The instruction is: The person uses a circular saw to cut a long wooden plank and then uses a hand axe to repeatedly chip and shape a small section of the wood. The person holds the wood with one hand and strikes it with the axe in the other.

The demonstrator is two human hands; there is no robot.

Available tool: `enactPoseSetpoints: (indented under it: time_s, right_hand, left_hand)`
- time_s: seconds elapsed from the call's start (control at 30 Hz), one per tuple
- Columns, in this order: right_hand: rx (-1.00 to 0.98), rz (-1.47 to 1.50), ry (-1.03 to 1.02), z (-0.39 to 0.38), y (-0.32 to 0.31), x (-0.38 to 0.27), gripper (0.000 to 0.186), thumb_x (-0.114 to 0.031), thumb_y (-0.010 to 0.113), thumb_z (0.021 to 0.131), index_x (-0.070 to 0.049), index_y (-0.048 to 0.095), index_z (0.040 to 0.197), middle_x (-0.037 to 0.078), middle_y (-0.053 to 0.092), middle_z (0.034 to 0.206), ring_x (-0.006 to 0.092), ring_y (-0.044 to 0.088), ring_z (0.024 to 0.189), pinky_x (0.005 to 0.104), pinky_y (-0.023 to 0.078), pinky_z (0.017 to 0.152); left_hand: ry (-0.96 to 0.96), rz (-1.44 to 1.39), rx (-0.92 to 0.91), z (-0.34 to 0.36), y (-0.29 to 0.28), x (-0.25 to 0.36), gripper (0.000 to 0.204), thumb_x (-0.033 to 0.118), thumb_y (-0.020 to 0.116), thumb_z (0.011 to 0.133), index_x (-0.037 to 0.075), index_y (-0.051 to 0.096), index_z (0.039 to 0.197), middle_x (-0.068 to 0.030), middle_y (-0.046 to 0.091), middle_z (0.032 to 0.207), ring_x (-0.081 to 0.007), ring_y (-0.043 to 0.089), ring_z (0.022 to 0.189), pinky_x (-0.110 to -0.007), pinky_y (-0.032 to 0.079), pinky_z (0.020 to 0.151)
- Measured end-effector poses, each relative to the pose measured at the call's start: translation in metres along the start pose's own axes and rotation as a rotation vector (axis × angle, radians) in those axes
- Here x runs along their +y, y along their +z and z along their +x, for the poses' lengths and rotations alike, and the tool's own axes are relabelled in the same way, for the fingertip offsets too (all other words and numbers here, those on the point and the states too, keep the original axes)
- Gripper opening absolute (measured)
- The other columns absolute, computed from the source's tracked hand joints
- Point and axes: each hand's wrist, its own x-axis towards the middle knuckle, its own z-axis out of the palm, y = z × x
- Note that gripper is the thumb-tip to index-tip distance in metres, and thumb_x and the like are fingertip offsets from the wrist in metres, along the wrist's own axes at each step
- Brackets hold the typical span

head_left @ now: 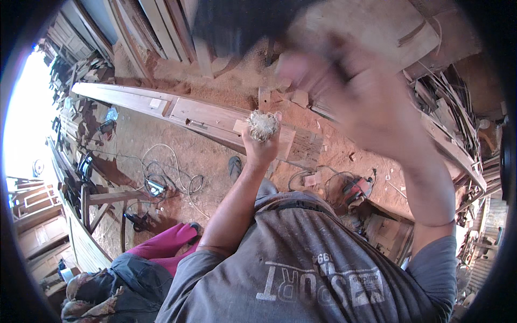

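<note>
One scruffy pale tuft is poking out the top of my left hand, which is wrapped snugly around it, in front of the long wooden beam and toward its right end. Could be shavings, could be the frayed end of something; honestly can't tell, since my fingers cover whatever's lower down. Also can't tell if that fist touches the beam.

My right hand is raised off the beam's right end and it's a total motion smear, so no clue how far the fingers are spread or if they've got anything.

Nearer me than the beam, by its right end, there's a red power tool, and some looped cable lies on the floor left of that. Farther out on the same side is someone in pink trousers, partly blocked by my arm. Past the beam, a big dark shape gets chopped off by the top edge, too blurry to make out.
</note>
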Motion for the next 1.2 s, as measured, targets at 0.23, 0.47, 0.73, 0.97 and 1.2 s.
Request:
enactPoseSetpoints:
  time_s: [0.23,0.47,0.73,0.97,1.2]
  right_hand:
    - [-0.039,0.327,-0.051,-0.023,0.014,0.012,0.037,-0.038,0.050,0.104,-0.004,0.061,0.113,0.011,0.060,0.090,0.0257,0.058,0.078,0.0348,0.048,0.071]
    - [-0.130,0.228,0.352,-0.007,-0.033,-0.025,0.057,-0.049,0.061,0.097,0.001,0.059,0.125,0.020,0.073,0.099,0.0387,0.071,0.095,0.0471,0.054,0.082]
    - [-0.444,-0.029,0.493,-0.068,0.059,0.014,0.056,-0.050,0.059,0.098,0.000,0.062,0.122,0.027,0.070,0.098,0.0453,0.068,0.097,0.0483,0.054,0.083]
    - [-0.221,0.386,0.830,-0.136,0.073,0.055,0.043,-0.038,0.057,0.104,0.004,0.059,0.112,0.013,0.068,0.087,0.0203,0.069,0.077,0.0367,0.056,0.070]
    - [-0.239,0.548,1.033,-0.191,0.104,0.053,0.043,-0.037,0.058,0.104,0.005,0.060,0.109,0.010,0.070,0.082,0.0122,0.061,0.055,0.0292,0.048,0.050]
  left_hand:
    - [0.114,0.057,0.039,-0.005,0.012,-0.016,0.007,0.008,0.071,0.088,0.004,0.068,0.083,-0.0113,0.067,0.074,-0.0335,0.065,0.069,-0.039,0.050,0.066]
    - [-0.015,0.146,-0.157,-0.017,-0.001,-0.030,0.010,0.002,0.069,0.082,0.003,0.068,0.092,-0.0116,0.067,0.081,-0.0335,0.065,0.078,-0.045,0.051,0.076]
    - [0.127,-0.024,-0.088,-0.008,0.006,-0.014,0.018,0.001,0.062,0.084,0.003,0.071,0.099,-0.0133,0.073,0.094,-0.0292,0.069,0.087,-0.038,0.053,0.082]
    - [-0.707,-1.040,0.446,0.023,-0.050,-0.061,0.033,0.016,0.068,0.098,0.015,0.046,0.074,0.0065,0.042,0.056,-0.0059,0.036,0.044,-0.026,0.024,0.040]
    - [-0.638,-0.894,0.250,0.021,-0.041,-0.015,0.034,0.015,0.069,0.097,0.015,0.045,0.073,0.0050,0.040,0.054,-0.0076,0.034,0.042,-0.027,0.025,0.041]
